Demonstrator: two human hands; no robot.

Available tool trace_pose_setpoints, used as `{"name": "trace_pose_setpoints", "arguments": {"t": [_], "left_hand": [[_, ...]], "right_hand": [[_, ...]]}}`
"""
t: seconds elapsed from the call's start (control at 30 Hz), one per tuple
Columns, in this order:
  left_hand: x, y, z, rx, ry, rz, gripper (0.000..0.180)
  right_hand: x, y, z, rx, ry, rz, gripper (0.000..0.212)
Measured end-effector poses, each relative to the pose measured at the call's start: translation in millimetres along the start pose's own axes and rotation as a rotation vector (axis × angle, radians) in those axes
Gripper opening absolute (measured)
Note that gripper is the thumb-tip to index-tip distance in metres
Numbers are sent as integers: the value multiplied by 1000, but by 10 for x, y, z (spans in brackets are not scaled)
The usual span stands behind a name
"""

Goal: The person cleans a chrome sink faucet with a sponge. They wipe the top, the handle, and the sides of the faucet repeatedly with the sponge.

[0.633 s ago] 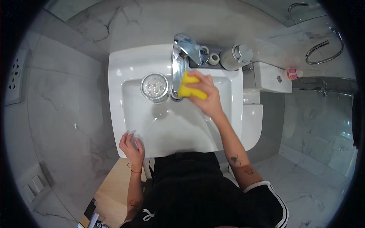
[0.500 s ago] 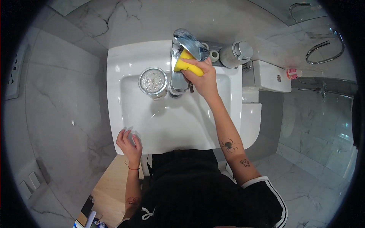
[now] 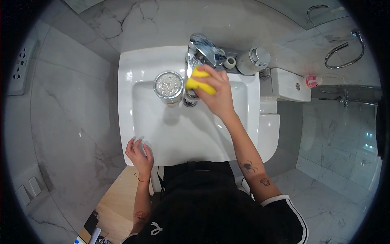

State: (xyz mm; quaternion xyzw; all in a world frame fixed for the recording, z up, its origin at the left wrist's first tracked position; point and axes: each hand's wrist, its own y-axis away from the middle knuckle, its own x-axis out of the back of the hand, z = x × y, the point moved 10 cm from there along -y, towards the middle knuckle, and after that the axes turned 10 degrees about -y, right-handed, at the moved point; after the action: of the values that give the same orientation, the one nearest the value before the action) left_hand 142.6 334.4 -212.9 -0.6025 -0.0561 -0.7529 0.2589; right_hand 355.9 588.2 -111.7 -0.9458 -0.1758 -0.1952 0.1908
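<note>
the right hand (image 3: 219, 92) grips a yellow sponge (image 3: 197, 83), fingers along its far side and the thumb mostly hidden, so the sponge bends between them. the sponge is against the chrome single-lever faucet (image 3: 208, 49), on the spout near its tip, at the far middle of the white washbasin (image 3: 160, 138). the spout points toward the near side, and the round chrome drain (image 3: 189, 103) lies just beyond its tip toward the near side

just left of the spout stands a clear drinking glass (image 3: 168, 85), with foamy bubbles showing inside its rim; whether it touches the faucet is hard to tell. the left hand (image 3: 140, 157) is relaxed at the near left corner of the basin, fingers spread a little and loosely bent, its grip around nothing; whether the fingertips press on the rim cannot be told. a thin red bracelet (image 3: 144, 180) circles that wrist

right of the faucet, along the far edge, are a small white round-ended container (image 3: 229, 62) and a pale grey pump dispenser (image 3: 247, 64). farther right is a white toilet tank (image 3: 286, 85), with a pink-labelled container (image 3: 312, 81) at its right edge, and a chrome towel ring (image 3: 345, 55) hangs on the wall
</note>
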Motion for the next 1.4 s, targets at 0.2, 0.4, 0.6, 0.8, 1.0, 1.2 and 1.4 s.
{"name": "trace_pose_setpoints", "arguments": {"t": [0.2,0.4,0.6,0.8,1.0,1.2,1.4], "left_hand": [[12,6,-44,2,18,3,29],[45,9,-76,17,17,49,29],[127,19,-62,24,24,109,27],[94,66,-88,11,9,125,26],[92,56,-84,8,9,115,24],[68,49,-108,16,19,99,23],[56,79,-146,32,49,128,22]], "right_hand": [[-108,96,-192,101,41,-186,23],[-195,20,-233,89,61,-332,19],[-230,-96,-224,61,59,-364,20],[-219,252,-38,47,50,-458,22],[96,257,-287,-79,-377,-222,29],[241,-324,-340,-272,-284,160,34],[-118,-970,-663,-62,291,-77,30]]}}
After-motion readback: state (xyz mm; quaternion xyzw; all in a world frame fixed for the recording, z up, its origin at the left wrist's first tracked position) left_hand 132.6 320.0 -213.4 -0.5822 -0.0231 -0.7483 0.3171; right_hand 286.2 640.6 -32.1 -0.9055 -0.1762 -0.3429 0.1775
